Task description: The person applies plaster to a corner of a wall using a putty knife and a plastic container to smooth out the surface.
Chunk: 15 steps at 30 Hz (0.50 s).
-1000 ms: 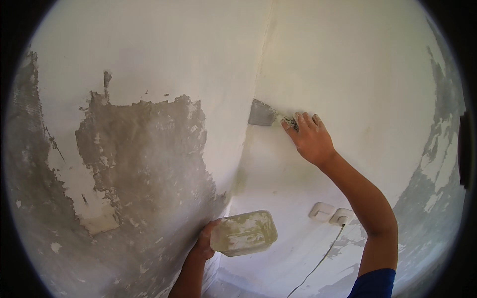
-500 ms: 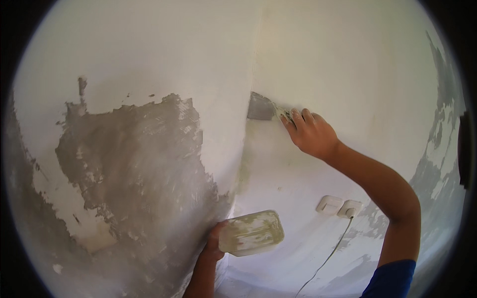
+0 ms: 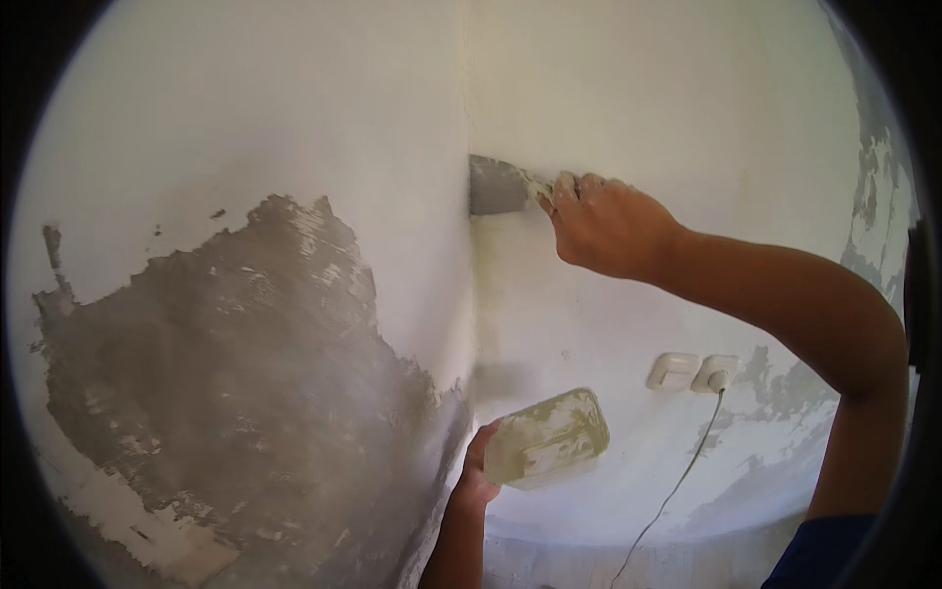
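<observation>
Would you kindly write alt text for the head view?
A right hand presses a putty knife into a white wall corner. The left hand holds a putty-smeared tray. Bare grey plaster shows left.

putty knife [image 3: 498, 186]: 1 | putty tray [image 3: 546, 439]: 1 | wall sockets [image 3: 673, 371]: 2 | cable [image 3: 677, 481]: 1 | hands [image 3: 606, 224]: 2

The metal blade [image 3: 496, 186] is looking dull grey, the wall [image 3: 294, 128] matt white, its bare patch [image 3: 235, 353] rough grey plaster.
</observation>
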Each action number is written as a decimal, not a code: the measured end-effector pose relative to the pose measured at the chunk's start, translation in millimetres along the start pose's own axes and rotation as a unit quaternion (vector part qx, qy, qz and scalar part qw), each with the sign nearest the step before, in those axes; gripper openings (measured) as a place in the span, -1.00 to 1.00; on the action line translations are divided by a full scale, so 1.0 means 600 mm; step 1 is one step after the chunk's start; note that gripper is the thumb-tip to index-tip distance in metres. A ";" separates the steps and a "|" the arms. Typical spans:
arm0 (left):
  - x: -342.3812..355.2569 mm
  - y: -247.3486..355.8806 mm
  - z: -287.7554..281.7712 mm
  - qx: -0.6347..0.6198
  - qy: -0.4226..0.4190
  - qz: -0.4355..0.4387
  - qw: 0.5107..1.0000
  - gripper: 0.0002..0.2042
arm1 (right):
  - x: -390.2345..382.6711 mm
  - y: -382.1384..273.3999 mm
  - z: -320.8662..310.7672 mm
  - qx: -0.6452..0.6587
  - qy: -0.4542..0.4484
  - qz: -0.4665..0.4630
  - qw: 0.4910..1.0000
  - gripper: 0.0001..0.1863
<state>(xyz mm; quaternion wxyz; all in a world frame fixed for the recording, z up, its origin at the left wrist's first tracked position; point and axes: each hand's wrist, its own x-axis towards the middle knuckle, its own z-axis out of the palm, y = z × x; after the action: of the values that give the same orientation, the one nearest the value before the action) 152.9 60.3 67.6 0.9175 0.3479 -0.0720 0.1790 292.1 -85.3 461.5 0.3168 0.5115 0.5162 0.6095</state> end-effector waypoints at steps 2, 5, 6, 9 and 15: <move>-0.018 -0.015 -0.003 0.010 -0.051 0.040 0.998 -0.44 | 0.006 -0.008 -0.005 0.008 -0.023 -0.005 1.000 -0.82; -0.025 -0.023 -0.043 -0.010 -0.006 -0.044 0.999 -0.41 | 0.007 -0.009 -0.016 -0.008 -0.033 0.002 0.999 -0.77; -0.034 -0.018 -0.036 0.008 -0.035 -0.004 0.999 -0.43 | 0.000 -0.009 -0.018 -0.006 -0.032 0.004 0.999 -0.74; -0.061 -0.002 -0.028 0.027 -0.071 0.049 0.996 -0.47 | -0.017 -0.015 -0.027 -0.025 -0.049 0.015 0.998 -0.63; -0.100 0.022 -0.071 0.037 0.027 0.020 0.999 -0.40 | -0.041 -0.012 -0.091 0.021 -0.052 0.091 0.994 -0.58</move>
<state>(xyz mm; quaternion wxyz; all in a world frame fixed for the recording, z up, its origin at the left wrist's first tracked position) 92.6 81.1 28.1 0.9021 0.3747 -0.0471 0.2089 245.8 -122.4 450.7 0.2756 0.5938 0.4633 0.5973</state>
